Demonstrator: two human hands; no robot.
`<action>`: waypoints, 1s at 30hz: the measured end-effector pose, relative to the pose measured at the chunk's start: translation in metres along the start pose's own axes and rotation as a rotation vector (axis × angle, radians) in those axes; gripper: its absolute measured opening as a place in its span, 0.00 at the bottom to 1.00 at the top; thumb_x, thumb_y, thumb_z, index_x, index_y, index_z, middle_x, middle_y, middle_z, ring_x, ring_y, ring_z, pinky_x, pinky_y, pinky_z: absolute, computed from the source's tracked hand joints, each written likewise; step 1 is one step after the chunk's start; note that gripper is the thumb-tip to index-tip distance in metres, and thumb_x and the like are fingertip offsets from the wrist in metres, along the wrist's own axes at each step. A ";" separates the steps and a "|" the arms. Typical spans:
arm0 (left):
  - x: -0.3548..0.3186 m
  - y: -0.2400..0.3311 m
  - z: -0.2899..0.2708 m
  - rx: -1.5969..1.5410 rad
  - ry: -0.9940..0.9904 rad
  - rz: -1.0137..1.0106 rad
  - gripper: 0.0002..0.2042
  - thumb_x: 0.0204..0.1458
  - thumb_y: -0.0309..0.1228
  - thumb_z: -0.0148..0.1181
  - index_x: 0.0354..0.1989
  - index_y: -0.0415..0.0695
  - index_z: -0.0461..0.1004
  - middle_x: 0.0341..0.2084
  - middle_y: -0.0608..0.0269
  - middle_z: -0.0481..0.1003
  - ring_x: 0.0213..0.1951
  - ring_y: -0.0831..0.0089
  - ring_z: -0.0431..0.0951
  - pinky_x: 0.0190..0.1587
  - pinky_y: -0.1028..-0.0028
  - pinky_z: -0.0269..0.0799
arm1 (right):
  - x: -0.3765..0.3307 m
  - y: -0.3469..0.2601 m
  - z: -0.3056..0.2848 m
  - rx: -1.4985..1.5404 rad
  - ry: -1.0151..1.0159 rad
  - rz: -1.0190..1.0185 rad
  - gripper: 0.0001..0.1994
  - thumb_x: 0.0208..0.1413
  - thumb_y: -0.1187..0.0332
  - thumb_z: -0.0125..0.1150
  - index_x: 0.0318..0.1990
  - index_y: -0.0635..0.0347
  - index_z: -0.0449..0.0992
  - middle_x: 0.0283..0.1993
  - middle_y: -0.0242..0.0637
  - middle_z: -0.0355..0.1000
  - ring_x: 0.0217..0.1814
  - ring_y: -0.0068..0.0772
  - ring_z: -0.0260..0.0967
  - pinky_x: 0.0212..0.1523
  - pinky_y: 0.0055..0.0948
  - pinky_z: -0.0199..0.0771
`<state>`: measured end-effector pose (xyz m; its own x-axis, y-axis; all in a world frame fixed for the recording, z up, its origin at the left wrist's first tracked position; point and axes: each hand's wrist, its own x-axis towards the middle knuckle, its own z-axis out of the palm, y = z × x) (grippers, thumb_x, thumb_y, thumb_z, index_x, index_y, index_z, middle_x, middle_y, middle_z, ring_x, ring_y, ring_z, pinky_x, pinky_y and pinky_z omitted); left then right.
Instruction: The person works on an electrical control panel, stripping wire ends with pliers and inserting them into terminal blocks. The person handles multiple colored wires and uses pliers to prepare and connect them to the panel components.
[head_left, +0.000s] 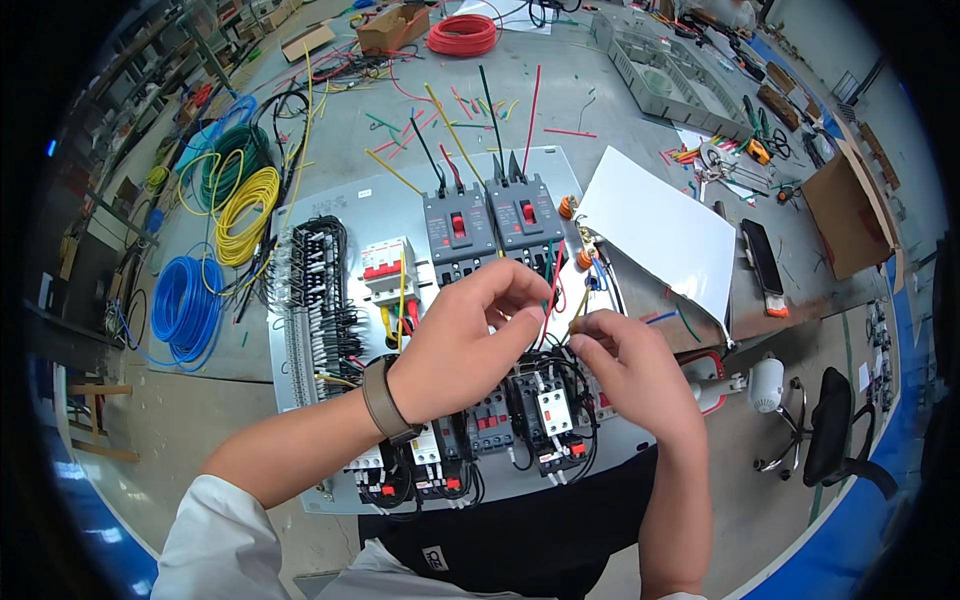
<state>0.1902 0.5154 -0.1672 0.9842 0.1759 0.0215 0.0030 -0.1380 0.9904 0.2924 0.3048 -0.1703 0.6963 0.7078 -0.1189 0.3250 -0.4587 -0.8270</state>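
A grey metal mounting panel (335, 200) full of electrical parts lies before me. Over its middle is my left hand (465, 345), fingers curled and thumb bent in, beside upright red (552, 300) and green wires; what its fingertips hold is hidden. To its right, my right hand (635, 365) pinches a thin yellow wire (578, 312) between thumb and forefinger. Beyond the hands stand two dark grey circuit breakers (460, 222) with red toggles and stiff coloured wires rising from them. Contactors (553, 412) with black wiring sit below the hands.
A white board or sheet (660, 230) lies to the right, with a phone (762, 258) past it. Blue (186, 310) and yellow wire coils (247, 215) are at left, a red coil (461, 35) at the back. A cardboard box (848, 215) stands at the table's right edge.
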 end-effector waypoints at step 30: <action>0.013 0.015 0.027 0.639 -0.146 0.440 0.05 0.66 0.26 0.64 0.45 0.39 0.81 0.33 0.53 0.81 0.36 0.54 0.83 0.41 0.63 0.78 | -0.009 0.039 0.021 0.359 0.438 -0.226 0.08 0.62 0.75 0.71 0.46 0.68 0.85 0.39 0.40 0.86 0.41 0.27 0.84 0.44 0.27 0.82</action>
<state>0.2079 0.4897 -0.1557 0.9316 -0.1486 0.3318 -0.3348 -0.7063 0.6238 0.2853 0.2917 -0.2128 0.8585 0.4445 0.2557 0.3128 -0.0588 -0.9480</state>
